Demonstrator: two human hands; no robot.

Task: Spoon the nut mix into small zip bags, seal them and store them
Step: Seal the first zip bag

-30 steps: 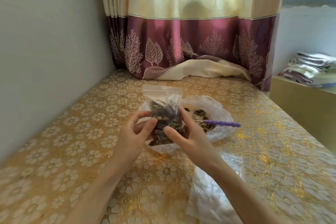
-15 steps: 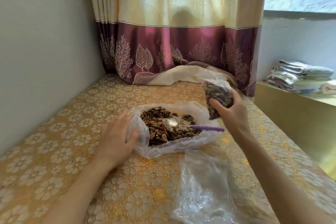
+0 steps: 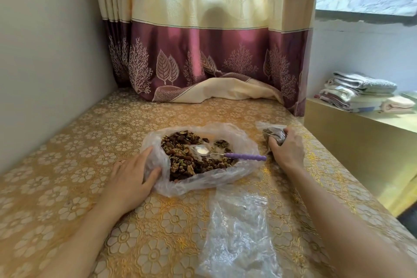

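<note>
Tabletop (image 3: 67, 165): filled bag (image 3: 274, 134) under right hand (image 3: 287, 151)

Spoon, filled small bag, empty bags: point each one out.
spoon (image 3: 244, 156), head view, on its purple handle.
filled small bag (image 3: 274, 133), head view, on the nut-filled part above the right hand's fingers.
empty bags (image 3: 239, 232), head view, on the middle of the clear plastic.

Your nut mix (image 3: 189, 160), brown and tan pieces, lay heaped in a wide-open clear plastic bag (image 3: 241, 140) on the middle of the table. A spoon (image 3: 222, 153) rested across the heap, its shiny bowl face up and its purple handle pointing right, over the bag's rim. To the right, well past the handle's tip, you had a small zip bag (image 3: 274, 134) filled with dark mix lying on the table. Near you lay a crumpled clump of clear, unfilled bags (image 3: 237, 232).
</note>
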